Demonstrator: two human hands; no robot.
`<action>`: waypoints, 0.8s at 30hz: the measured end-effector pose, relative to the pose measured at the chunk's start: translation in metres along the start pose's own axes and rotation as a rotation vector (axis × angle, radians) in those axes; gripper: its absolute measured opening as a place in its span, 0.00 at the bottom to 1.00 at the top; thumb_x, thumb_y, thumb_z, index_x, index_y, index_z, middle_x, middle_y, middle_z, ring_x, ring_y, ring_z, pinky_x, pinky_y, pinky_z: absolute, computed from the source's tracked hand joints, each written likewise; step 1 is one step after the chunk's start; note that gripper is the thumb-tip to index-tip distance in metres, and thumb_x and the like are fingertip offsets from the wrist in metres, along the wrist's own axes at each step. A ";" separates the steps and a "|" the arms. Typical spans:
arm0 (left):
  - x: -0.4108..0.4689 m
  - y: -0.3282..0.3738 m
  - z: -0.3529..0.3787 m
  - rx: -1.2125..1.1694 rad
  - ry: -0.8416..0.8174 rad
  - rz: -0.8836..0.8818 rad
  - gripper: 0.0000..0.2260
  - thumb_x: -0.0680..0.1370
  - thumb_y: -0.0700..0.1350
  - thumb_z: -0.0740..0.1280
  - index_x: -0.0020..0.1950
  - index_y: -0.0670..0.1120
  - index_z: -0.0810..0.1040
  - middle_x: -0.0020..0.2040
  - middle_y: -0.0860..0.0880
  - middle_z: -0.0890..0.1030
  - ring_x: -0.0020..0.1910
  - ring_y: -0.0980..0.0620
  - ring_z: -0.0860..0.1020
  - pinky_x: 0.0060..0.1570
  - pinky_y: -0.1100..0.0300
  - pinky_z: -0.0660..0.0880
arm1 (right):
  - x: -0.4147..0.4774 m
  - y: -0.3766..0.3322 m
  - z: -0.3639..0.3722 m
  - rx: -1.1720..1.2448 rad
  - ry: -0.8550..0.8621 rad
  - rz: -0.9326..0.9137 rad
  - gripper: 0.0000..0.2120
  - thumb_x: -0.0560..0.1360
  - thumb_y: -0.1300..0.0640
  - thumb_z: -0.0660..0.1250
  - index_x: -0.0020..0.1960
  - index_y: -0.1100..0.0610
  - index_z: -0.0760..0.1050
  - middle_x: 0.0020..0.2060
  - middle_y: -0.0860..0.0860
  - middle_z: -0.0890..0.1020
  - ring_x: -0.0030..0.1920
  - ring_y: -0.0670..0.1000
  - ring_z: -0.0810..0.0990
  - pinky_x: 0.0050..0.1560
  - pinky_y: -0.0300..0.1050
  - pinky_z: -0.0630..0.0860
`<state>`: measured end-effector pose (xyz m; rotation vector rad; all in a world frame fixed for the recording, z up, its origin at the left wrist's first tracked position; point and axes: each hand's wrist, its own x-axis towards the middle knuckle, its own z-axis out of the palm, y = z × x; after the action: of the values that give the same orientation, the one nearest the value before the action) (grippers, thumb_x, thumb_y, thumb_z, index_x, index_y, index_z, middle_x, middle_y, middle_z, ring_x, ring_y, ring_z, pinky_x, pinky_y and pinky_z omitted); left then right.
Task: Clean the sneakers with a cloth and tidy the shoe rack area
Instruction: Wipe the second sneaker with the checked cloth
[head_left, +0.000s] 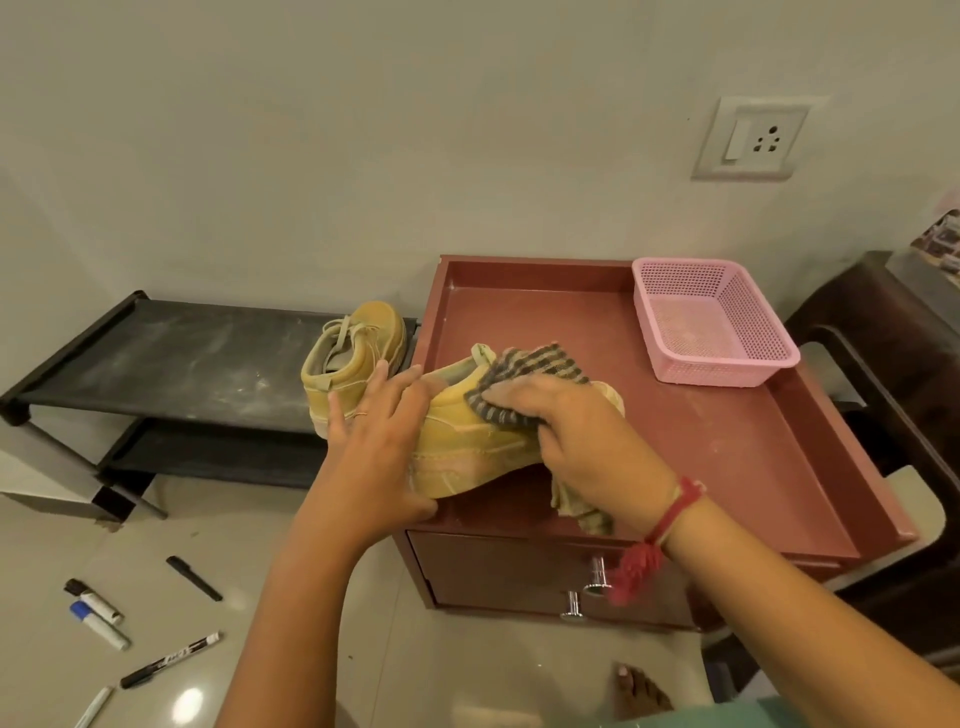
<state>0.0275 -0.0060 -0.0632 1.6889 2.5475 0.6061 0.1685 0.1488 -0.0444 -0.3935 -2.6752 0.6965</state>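
Beside the shoe rack (171, 358), a maroon cabinet (727, 447) bears a pink basket (719, 375)

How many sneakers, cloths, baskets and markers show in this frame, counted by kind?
Yellow sneakers: 2
Striped cloth: 1
Pink basket: 1
Markers: 5
Total: 9

1. A home: a low black shoe rack (171, 358) stands left of the left hand (374, 447)
2. A switch-and-socket plate (748, 139) sits on the plain wall (363, 130) above the right hand (576, 431)
3. Glossy floor tiles (156, 545) lie below both hands
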 end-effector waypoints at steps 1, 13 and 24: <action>0.000 0.001 0.000 0.004 -0.004 0.000 0.45 0.62 0.47 0.77 0.71 0.60 0.54 0.75 0.56 0.56 0.77 0.50 0.42 0.70 0.37 0.37 | 0.002 0.006 -0.004 -0.028 0.006 0.048 0.25 0.69 0.70 0.55 0.61 0.55 0.77 0.60 0.51 0.78 0.61 0.50 0.74 0.65 0.41 0.67; 0.003 0.000 -0.001 0.022 -0.006 -0.008 0.46 0.60 0.47 0.78 0.70 0.60 0.55 0.74 0.55 0.57 0.78 0.49 0.42 0.70 0.36 0.37 | 0.011 0.019 -0.007 -0.217 -0.018 0.141 0.20 0.72 0.67 0.59 0.61 0.53 0.76 0.61 0.49 0.77 0.61 0.52 0.73 0.60 0.44 0.68; 0.000 0.001 0.000 0.023 0.021 0.019 0.46 0.60 0.45 0.78 0.70 0.59 0.56 0.74 0.54 0.59 0.78 0.47 0.43 0.69 0.36 0.37 | 0.011 0.049 -0.012 -0.212 0.071 0.335 0.26 0.71 0.70 0.55 0.65 0.53 0.73 0.60 0.54 0.76 0.60 0.57 0.74 0.66 0.52 0.66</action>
<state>0.0285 -0.0060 -0.0631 1.7245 2.5658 0.6005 0.1725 0.1990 -0.0569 -0.9194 -2.6491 0.4757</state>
